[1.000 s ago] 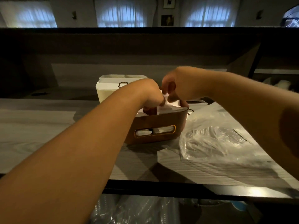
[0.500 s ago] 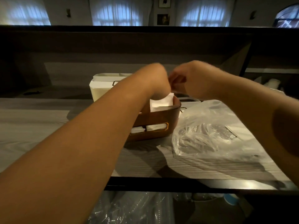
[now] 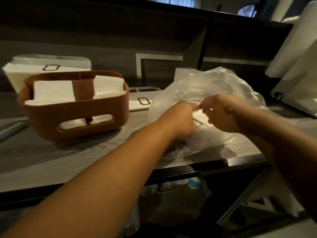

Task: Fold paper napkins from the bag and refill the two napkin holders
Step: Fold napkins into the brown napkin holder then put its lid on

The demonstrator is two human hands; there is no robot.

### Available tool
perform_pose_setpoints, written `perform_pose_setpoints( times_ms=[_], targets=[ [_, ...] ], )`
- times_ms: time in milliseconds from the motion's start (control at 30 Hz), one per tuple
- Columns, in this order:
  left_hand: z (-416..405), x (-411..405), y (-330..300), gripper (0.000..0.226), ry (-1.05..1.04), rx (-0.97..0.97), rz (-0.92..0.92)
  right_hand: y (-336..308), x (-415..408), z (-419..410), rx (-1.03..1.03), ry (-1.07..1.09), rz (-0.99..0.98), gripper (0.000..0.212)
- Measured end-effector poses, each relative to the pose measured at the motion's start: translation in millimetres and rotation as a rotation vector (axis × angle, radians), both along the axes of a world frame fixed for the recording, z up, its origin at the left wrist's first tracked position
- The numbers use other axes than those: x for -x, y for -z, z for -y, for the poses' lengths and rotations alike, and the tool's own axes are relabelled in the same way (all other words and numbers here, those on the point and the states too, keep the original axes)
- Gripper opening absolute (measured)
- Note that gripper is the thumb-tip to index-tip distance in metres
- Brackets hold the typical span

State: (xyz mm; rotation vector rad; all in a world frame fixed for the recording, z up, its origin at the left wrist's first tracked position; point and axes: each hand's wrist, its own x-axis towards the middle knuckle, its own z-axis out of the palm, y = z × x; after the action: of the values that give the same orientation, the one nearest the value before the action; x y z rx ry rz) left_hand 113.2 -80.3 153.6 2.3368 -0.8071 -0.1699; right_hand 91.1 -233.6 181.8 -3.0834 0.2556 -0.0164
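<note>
Both hands, left (image 3: pixel 181 117) and right (image 3: pixel 221 114), pinch napkins (image 3: pixel 199 115) inside the flimsy bag (image 3: pixel 205 86) (might tear one).

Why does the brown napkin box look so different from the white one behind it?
The brown box is dark and stands nearer, while the white box is pale and sits behind it. The brown box has rounded corners and a long window low on its front showing napkins inside; the white box shows only a small gold-edged frame on its front. Napkins stick up from the brown box; whether the white box holds any is unclear. Both rest on the same counter.
</note>
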Motion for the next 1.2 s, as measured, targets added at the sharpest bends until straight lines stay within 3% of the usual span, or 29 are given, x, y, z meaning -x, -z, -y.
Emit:
perform_pose_setpoints(
  times_ms=[100, 233, 400, 467, 567, 967, 1067, 1200],
  targets=[
    [5, -11, 15, 0.079, -0.019, -0.017, 0.044, 8, -4, 2, 0.130, 0.042, 0.050, 0.044],
    [6, -18, 26, 0.081, -0.002, -0.093, 0.074, 9, -11, 2, 0.290, 0.061, -0.090, 0.064],
    [7, -23, 33, 0.081, -0.016, -0.132, 0.051, 5, -19, 0, 0.186, 0.110, -0.357, 0.047],
    [5, -23, 34, 0.082, -0.011, -0.128, 0.040, 0, -21, 3, 0.153, 0.128, -0.408, 0.056],
    [1, -22, 35, 0.083, 0.011, -0.111, 0.053, -4, -25, 5, 0.194, 0.133, -0.409, 0.065],
    [-2, -14, 29, 0.095, 0.006, -0.094, 0.031, 4, -29, 1, 0.173, 0.013, -0.203, 0.044],
    [-4, -12, 28, 0.102, -0.031, -0.014, -0.049, 0, -30, 1, -0.031, 0.009, -0.078, 0.033],
    [-12, -8, 17, 0.073, -0.033, 0.267, -0.127, -19, -12, -11, -0.824, 0.147, 0.071, 0.014]
  ],
)
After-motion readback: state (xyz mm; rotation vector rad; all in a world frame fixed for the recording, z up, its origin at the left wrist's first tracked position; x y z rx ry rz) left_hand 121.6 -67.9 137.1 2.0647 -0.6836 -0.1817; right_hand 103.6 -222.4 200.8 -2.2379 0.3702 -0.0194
